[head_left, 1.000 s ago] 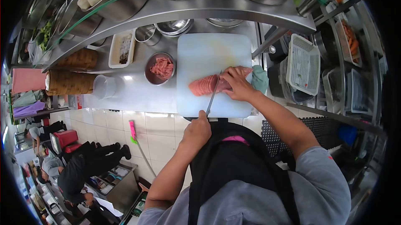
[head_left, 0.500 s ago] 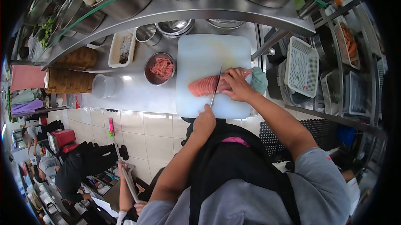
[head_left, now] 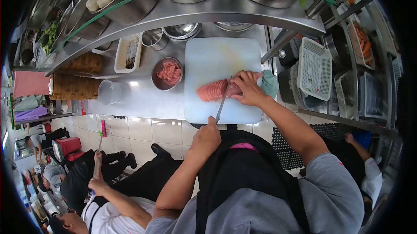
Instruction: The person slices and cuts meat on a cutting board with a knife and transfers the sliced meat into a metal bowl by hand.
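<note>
On a white cutting board (head_left: 223, 54) lies a piece of pink meat (head_left: 211, 90), its left part cut into thin slices that rest against each other. My left hand (head_left: 206, 140) is closed around the handle of a knife (head_left: 222, 103), whose blade lies across the meat at the right end of the slices. My right hand (head_left: 248, 89) grips the uncut part of the meat, fingers curled on top near the blade. A metal bowl (head_left: 155, 80) of pink meat strips (head_left: 169, 73) stands left of the board.
A green cloth (head_left: 269, 83) sits at the board's right edge. A steel shelf (head_left: 195, 18) with pots spans the top. Bamboo steamers (head_left: 74, 87) stand left. A person (head_left: 126, 210) holds a long pole at lower left; another person (head_left: 369, 175) is at right.
The knife and my left hand swing forward, then back to the near side, with the blade tip drawn back. Another person with the pole comes into view at lower left, and one at right.
</note>
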`<state>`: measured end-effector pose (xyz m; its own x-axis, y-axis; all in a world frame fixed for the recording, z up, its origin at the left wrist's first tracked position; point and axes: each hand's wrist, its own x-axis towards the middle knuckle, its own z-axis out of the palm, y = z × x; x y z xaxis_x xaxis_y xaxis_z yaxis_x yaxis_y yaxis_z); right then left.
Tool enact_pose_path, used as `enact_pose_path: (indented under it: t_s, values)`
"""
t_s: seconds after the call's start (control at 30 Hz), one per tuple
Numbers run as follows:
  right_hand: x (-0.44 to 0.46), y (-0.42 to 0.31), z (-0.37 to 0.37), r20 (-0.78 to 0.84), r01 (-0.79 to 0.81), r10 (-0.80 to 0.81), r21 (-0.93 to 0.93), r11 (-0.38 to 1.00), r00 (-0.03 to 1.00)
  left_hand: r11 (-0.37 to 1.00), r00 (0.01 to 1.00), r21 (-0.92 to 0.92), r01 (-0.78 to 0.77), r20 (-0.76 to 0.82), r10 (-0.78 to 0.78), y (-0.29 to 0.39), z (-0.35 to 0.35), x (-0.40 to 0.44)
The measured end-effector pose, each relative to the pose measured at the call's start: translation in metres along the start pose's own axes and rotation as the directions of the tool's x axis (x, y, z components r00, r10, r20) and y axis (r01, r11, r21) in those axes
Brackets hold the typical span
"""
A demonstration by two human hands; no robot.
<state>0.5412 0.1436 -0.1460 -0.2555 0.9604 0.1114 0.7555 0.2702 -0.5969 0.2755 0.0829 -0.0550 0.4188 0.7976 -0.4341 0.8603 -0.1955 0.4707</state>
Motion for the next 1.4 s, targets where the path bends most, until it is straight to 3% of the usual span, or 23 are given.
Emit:
enact_pose_path:
  t_s: [0.27, 0.33, 0.57, 0.6, 0.67, 0.77, 0.9, 1.0, 1.07, 1.13, 1.2, 1.27, 1.3, 1.37, 1.4]
  values:
    - [0.000, 0.003, 0.003, -0.024, 0.047, -0.047, 0.020, 0.999, 0.999, 0.998, 0.997, -0.054, -0.033, -0.065, 0.030, -0.011, 0.054, 0.073]
    - [-0.001, 0.004, 0.003, -0.021, 0.056, -0.055, 0.039, 0.998, 0.998, 0.992, 0.998, -0.124, 0.021, -0.053, -0.028, -0.010, 0.065, 0.096]
    - [-0.001, 0.002, -0.003, -0.040, 0.051, -0.048, 0.086, 0.995, 0.998, 0.995, 0.995, -0.097, -0.008, -0.101, -0.002, -0.037, 0.094, 0.034]
    - [-0.001, -0.002, -0.003, -0.044, 0.058, -0.054, 0.088, 0.994, 0.998, 0.993, 0.996, -0.115, 0.018, -0.082, -0.028, -0.038, 0.090, 0.029]
    - [0.000, -0.009, -0.007, -0.061, 0.058, -0.064, -0.083, 0.995, 0.996, 0.990, 0.996, -0.132, 0.042, -0.077, -0.053, -0.040, 0.081, 0.029]
    - [0.002, -0.002, -0.003, -0.004, 0.143, -0.148, -0.236, 0.961, 0.989, 0.989, 0.997, -0.148, -0.020, -0.075, 0.009, -0.045, 0.072, 0.030]
    - [0.016, 0.003, -0.007, 0.107, 0.125, -0.102, -0.239, 0.963, 0.989, 0.990, 1.000, -0.140, -0.009, -0.028, 0.005, -0.044, 0.059, 0.031]
    - [0.038, 0.030, -0.014, 0.055, 0.059, -0.045, -0.283, 0.957, 0.997, 0.988, 0.999, -0.152, 0.000, -0.037, -0.005, -0.041, 0.041, 0.026]
    - [0.052, 0.047, -0.021, -0.070, -0.042, 0.026, -0.241, 0.970, 0.997, 0.985, 0.999, -0.172, 0.014, -0.035, -0.020, -0.037, 0.025, 0.014]
    - [0.065, 0.051, -0.022, -0.091, -0.075, 0.055, -0.241, 0.968, 0.994, 0.974, 0.992, -0.226, -0.003, -0.124, -0.026, -0.038, 0.004, 0.003]
    - [0.072, 0.041, -0.017, -0.110, -0.102, 0.077, -0.238, 0.966, 0.991, 0.986, 0.982, -0.167, -0.022, -0.189, -0.010, -0.051, -0.006, -0.007]
    - [0.068, 0.013, -0.013, -0.358, 0.006, -0.146, -0.363, 0.932, 0.922, 0.913, 0.972, -0.401, 0.077, -0.173, -0.158, -0.061, -0.018, -0.018]
    - [0.061, 0.001, -0.007, -0.353, 0.013, -0.149, -0.359, 0.933, 0.924, 0.907, 0.963, -0.405, 0.119, -0.176, -0.205, -0.065, -0.023, -0.023]
    - [0.038, -0.026, 0.008, -0.275, 0.147, -0.186, -0.157, 0.977, 0.943, 0.883, 0.956, -0.452, 0.128, -0.181, -0.231, -0.071, -0.027, -0.032]
    - [0.024, -0.036, 0.018, -0.103, 0.237, -0.240, -0.042, 0.971, 0.965, 0.859, 0.951, -0.496, 0.127, -0.185, -0.248, -0.075, -0.028, -0.036]
